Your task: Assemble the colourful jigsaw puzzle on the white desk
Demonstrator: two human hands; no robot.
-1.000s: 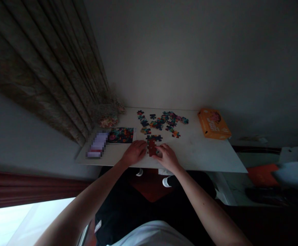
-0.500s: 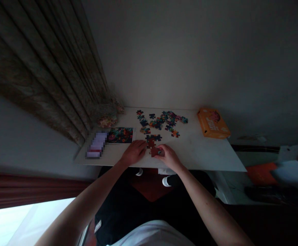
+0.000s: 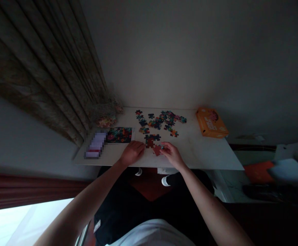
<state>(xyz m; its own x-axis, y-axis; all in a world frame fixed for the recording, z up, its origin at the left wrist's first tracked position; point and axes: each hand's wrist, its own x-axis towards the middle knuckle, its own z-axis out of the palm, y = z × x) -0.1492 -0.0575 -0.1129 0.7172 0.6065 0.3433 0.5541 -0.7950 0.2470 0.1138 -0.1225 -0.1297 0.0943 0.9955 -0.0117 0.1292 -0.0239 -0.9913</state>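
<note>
My right hand (image 3: 173,153) pinches the right edge of a reddish-brown jigsaw piece (image 3: 157,150), which is turned at a slant. Just above and left of that piece lies a small joined section of puzzle (image 3: 150,142), with dark pieces along its top and reddish-brown below. My left hand (image 3: 132,152) rests flat on the table, its fingertips close to the section's left edge; whether they touch it I cannot tell. Farther back, many loose jigsaw pieces (image 3: 168,118) lie in a colourful spread.
A printed picture sheet (image 3: 120,135) lies left of the pieces, beside a blurred-out phone-like object (image 3: 96,145). An orange puzzle box (image 3: 212,123) sits at the right of the white table (image 3: 202,153). A mesh-wrapped bundle (image 3: 105,116) stands by the curtain (image 3: 69,68).
The reddish-brown piece has been rotated to a slant and moved slightly away from my left hand. My right hand has shifted a little right, its fingers now at the piece's edge.
</note>
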